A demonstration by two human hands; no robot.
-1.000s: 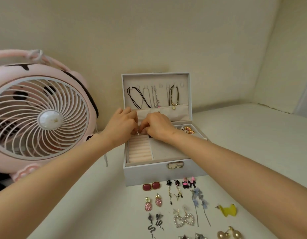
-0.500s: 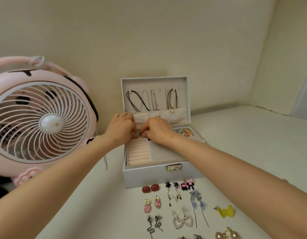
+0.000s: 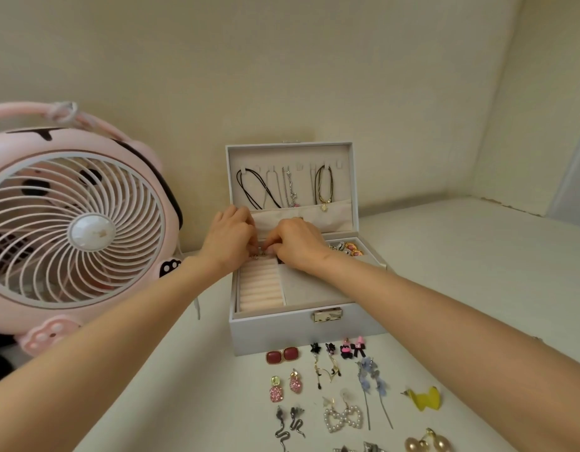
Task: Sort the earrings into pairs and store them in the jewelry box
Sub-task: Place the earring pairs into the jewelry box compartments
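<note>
Left hand (image 3: 228,238) and right hand (image 3: 295,243) pinch one tiny, mostly hidden earring (image 3: 255,256).

A home: pink desk fan (image 3: 76,220), jewelry box (image 3: 301,327), cream walls.

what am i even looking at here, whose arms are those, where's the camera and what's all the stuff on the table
No machine here: these are a person's two bare arms, seen from one wide-angle camera worn on their head, looking forward and down. The left hand and right hand meet over an open grey jewelry box, at the back of its ring rolls. Their fingers curl onto a small shiny piece, probably an earring; too small to be sure. Necklaces hang inside the lid. On the white table before the box, earrings lie in pairs, such as red studs and pearl hearts. A pink fan stands on the left.
</note>
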